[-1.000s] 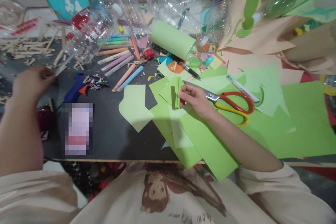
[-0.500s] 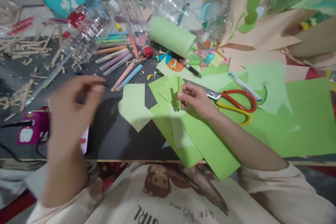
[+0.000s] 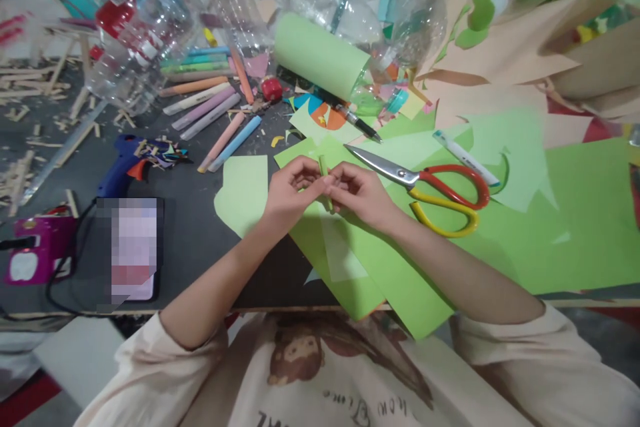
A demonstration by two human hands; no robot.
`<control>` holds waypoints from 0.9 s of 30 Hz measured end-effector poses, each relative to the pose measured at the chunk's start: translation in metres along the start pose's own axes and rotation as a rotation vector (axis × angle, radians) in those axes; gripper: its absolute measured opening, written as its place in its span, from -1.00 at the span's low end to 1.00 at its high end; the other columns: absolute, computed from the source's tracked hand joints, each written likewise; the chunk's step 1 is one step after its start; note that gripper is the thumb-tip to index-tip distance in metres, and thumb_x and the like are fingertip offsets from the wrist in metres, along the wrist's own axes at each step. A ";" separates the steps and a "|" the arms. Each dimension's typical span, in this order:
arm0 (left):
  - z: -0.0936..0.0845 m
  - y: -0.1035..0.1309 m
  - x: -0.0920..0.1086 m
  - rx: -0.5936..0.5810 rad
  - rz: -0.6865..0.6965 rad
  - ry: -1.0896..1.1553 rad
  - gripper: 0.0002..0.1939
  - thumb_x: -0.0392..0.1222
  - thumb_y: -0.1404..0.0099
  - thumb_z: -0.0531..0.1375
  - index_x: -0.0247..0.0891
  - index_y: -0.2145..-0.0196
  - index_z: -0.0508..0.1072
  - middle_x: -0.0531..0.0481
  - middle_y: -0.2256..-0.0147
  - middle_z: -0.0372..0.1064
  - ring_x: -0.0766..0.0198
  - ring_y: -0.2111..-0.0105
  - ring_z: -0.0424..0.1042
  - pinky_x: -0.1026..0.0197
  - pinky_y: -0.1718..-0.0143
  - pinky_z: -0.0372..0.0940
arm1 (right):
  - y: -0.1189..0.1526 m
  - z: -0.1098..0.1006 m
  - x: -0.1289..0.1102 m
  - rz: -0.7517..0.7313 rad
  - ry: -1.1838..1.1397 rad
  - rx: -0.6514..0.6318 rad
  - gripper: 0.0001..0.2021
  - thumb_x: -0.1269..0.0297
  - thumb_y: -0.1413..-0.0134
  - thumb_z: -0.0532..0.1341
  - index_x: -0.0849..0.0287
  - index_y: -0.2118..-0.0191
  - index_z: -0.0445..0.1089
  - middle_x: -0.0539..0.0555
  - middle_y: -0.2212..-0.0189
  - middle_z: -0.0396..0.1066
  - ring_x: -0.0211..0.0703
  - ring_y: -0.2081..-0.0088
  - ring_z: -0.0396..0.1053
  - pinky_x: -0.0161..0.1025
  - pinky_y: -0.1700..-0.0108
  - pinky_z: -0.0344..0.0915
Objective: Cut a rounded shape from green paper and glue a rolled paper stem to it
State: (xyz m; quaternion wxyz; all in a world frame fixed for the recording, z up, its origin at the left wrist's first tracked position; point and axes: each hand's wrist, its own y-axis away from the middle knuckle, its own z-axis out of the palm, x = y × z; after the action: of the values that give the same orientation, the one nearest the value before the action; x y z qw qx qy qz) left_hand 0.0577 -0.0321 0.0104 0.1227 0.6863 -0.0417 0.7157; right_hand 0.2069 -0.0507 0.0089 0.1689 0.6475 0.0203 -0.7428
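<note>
Left hand (image 3: 296, 188) and right hand (image 3: 361, 191) both pinch a narrow green paper strip (image 3: 323, 164) at the fingertips, above green paper sheets (image 3: 400, 280). Risks: uneven finger pressure could crease the strip; a careless forward shift could put knuckles against the adjacent scissors (image 3: 405, 177)

Muted light, soft shadows, glinting clear bottles (image 3: 420, 17), pixelated phone (image 3: 134, 247)
</note>
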 end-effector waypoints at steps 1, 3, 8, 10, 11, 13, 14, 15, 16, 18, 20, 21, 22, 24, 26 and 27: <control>0.001 0.001 -0.002 0.015 0.005 0.004 -0.56 0.07 0.08 0.46 -0.23 0.50 0.34 0.14 0.55 0.29 0.41 0.52 0.30 0.32 0.46 0.27 | 0.001 0.001 0.000 -0.003 0.020 0.017 -0.56 -0.10 0.11 0.40 0.16 0.45 0.28 -0.14 0.65 0.29 -0.39 0.65 0.27 -0.38 0.57 0.20; 0.002 0.002 -0.004 0.052 0.019 0.014 -0.56 0.07 0.09 0.47 -0.23 0.49 0.35 0.13 0.55 0.31 0.40 0.52 0.31 0.32 0.47 0.26 | 0.002 0.002 0.001 0.001 0.046 0.040 -0.57 -0.08 0.10 0.39 0.16 0.45 0.27 -0.15 0.65 0.28 -0.40 0.66 0.26 -0.39 0.60 0.18; 0.000 0.005 -0.004 0.095 0.058 -0.027 -0.60 0.05 0.08 0.46 -0.23 0.48 0.39 0.13 0.55 0.32 0.41 0.54 0.28 0.34 0.54 0.17 | 0.005 0.003 0.002 0.057 0.027 -0.008 -0.56 -0.11 0.10 0.38 0.15 0.42 0.25 -0.14 0.67 0.31 -0.34 0.64 0.32 -0.36 0.57 0.29; -0.003 0.005 -0.002 0.076 0.066 -0.062 -0.61 0.06 0.05 0.45 -0.23 0.49 0.39 0.11 0.55 0.33 0.40 0.54 0.28 0.33 0.54 0.17 | 0.004 0.000 0.000 0.070 0.020 -0.059 -0.57 -0.09 0.09 0.39 0.15 0.39 0.26 -0.14 0.67 0.33 -0.34 0.63 0.32 -0.36 0.55 0.32; -0.004 0.005 -0.001 0.058 0.066 -0.083 -0.61 0.07 0.03 0.43 -0.23 0.49 0.39 0.11 0.55 0.32 0.40 0.54 0.27 0.32 0.54 0.18 | 0.004 -0.002 -0.002 0.070 0.014 -0.078 -0.58 -0.07 0.08 0.39 0.15 0.37 0.27 -0.14 0.67 0.34 -0.35 0.64 0.32 -0.36 0.55 0.32; -0.005 0.006 0.001 0.013 0.053 -0.139 -0.65 0.06 -0.03 0.40 -0.23 0.51 0.39 0.11 0.55 0.31 0.40 0.55 0.26 0.31 0.53 0.18 | 0.002 -0.007 -0.005 0.052 -0.019 -0.094 -0.58 -0.05 0.08 0.40 0.14 0.32 0.29 -0.14 0.61 0.36 -0.36 0.63 0.33 -0.37 0.56 0.31; -0.005 0.007 0.002 -0.010 0.042 -0.171 -0.67 0.03 -0.05 0.38 -0.23 0.51 0.39 0.11 0.55 0.31 0.40 0.55 0.24 0.30 0.52 0.18 | 0.002 -0.009 -0.006 0.037 -0.041 -0.092 -0.58 -0.03 0.09 0.41 0.14 0.30 0.29 -0.13 0.57 0.36 -0.37 0.62 0.34 -0.37 0.56 0.31; -0.005 0.007 0.003 -0.026 0.032 -0.200 -0.71 0.00 -0.07 0.36 -0.23 0.51 0.40 0.10 0.55 0.31 0.41 0.55 0.23 0.30 0.51 0.19 | 0.001 -0.010 -0.007 0.021 -0.060 -0.087 -0.58 -0.03 0.10 0.42 0.13 0.28 0.30 -0.13 0.55 0.37 -0.37 0.62 0.34 -0.37 0.57 0.31; -0.005 0.008 0.003 -0.037 0.024 -0.222 -0.75 -0.03 -0.09 0.34 -0.23 0.51 0.41 0.10 0.55 0.31 0.41 0.55 0.22 0.30 0.50 0.19 | 0.001 -0.011 -0.007 0.009 -0.073 -0.084 -0.58 -0.02 0.11 0.43 0.13 0.27 0.31 -0.13 0.53 0.37 -0.37 0.61 0.34 -0.37 0.56 0.31; -0.005 0.009 0.005 -0.049 0.022 -0.248 -0.82 -0.10 -0.09 0.30 -0.23 0.51 0.42 0.09 0.53 0.33 0.41 0.53 0.22 0.30 0.47 0.20 | 0.000 -0.012 -0.007 -0.004 -0.078 -0.080 -0.59 -0.01 0.10 0.43 0.12 0.26 0.34 -0.12 0.55 0.37 -0.36 0.60 0.34 -0.36 0.55 0.31; -0.007 0.008 0.007 -0.087 0.007 -0.260 -0.88 -0.16 -0.08 0.27 -0.24 0.51 0.43 0.09 0.53 0.33 0.40 0.52 0.23 0.30 0.45 0.20 | 0.000 -0.012 -0.005 -0.018 -0.069 -0.059 -0.61 -0.01 0.10 0.43 0.13 0.29 0.36 -0.12 0.58 0.35 -0.37 0.60 0.31 -0.37 0.55 0.28; -0.009 0.007 0.009 -0.126 -0.017 -0.261 -0.89 -0.18 -0.08 0.26 -0.25 0.51 0.44 0.09 0.54 0.32 0.40 0.52 0.23 0.30 0.46 0.20 | 0.000 -0.011 -0.004 -0.024 -0.061 -0.047 -0.62 -0.01 0.11 0.44 0.14 0.30 0.38 -0.12 0.59 0.34 -0.38 0.60 0.29 -0.38 0.56 0.26; -0.011 0.006 0.011 -0.173 -0.048 -0.259 -0.90 -0.19 -0.08 0.26 -0.25 0.51 0.44 0.10 0.55 0.31 0.40 0.52 0.23 0.30 0.46 0.20 | 0.000 -0.011 -0.004 -0.026 -0.050 -0.038 -0.62 -0.01 0.12 0.44 0.14 0.32 0.39 -0.12 0.59 0.33 -0.38 0.61 0.27 -0.38 0.57 0.23; -0.014 0.004 0.014 -0.252 -0.103 -0.251 -0.91 -0.21 -0.09 0.26 -0.25 0.51 0.45 0.10 0.56 0.30 0.39 0.53 0.24 0.30 0.46 0.21 | 0.000 -0.011 -0.003 -0.015 -0.030 -0.028 -0.62 -0.02 0.13 0.45 0.14 0.33 0.39 -0.12 0.59 0.33 -0.39 0.61 0.25 -0.39 0.59 0.20; -0.016 0.002 0.016 -0.261 -0.095 -0.254 -0.90 -0.19 -0.09 0.27 -0.25 0.50 0.45 0.08 0.53 0.34 0.37 0.51 0.27 0.28 0.44 0.24 | 0.000 -0.011 -0.003 -0.003 -0.024 -0.026 -0.61 -0.03 0.13 0.44 0.13 0.35 0.38 -0.11 0.58 0.34 -0.37 0.61 0.28 -0.37 0.57 0.24; -0.017 0.001 0.016 -0.244 -0.073 -0.261 -0.90 -0.19 -0.10 0.27 -0.25 0.50 0.46 0.06 0.51 0.37 0.35 0.49 0.30 0.27 0.41 0.26 | 0.001 -0.012 -0.003 -0.004 -0.029 -0.022 -0.61 -0.03 0.13 0.44 0.13 0.36 0.36 -0.11 0.58 0.34 -0.36 0.60 0.30 -0.36 0.55 0.27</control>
State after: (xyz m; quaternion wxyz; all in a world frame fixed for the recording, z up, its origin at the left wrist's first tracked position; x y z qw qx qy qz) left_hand 0.0404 -0.0276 0.0259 0.2245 0.7546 -0.1187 0.6051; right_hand 0.2184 -0.0476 0.0099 0.1749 0.6349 0.0272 -0.7520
